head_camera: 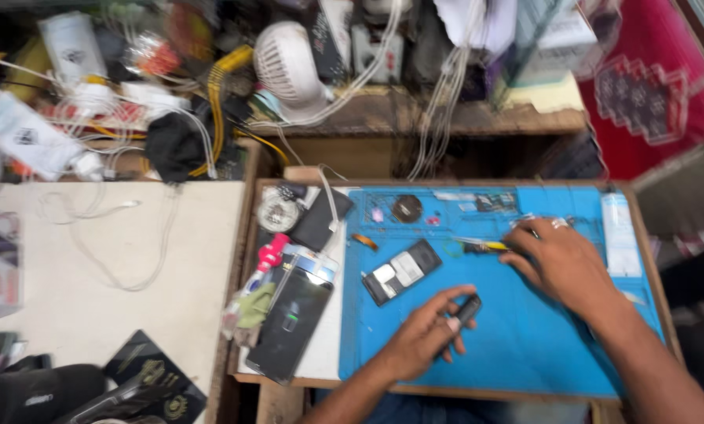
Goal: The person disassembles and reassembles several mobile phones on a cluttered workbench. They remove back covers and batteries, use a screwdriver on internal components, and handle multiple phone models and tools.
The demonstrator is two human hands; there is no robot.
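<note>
Blue mat (524, 345) lying under both your hands. Opened phone (400, 271) sitting on mat, up-left of your left hand (426, 334). Black phone (293, 318) lying just off mat's left edge. White fan (289, 63) and cable tangle crowding shelf beyond mat. You are gripping small dark gadget (467, 310) in closed left hand, over mat's middle. Your right hand (560, 263) curling onto yellow-handled tool (485, 246) near mat's far edge; grip blurred, cannot tell.
</note>
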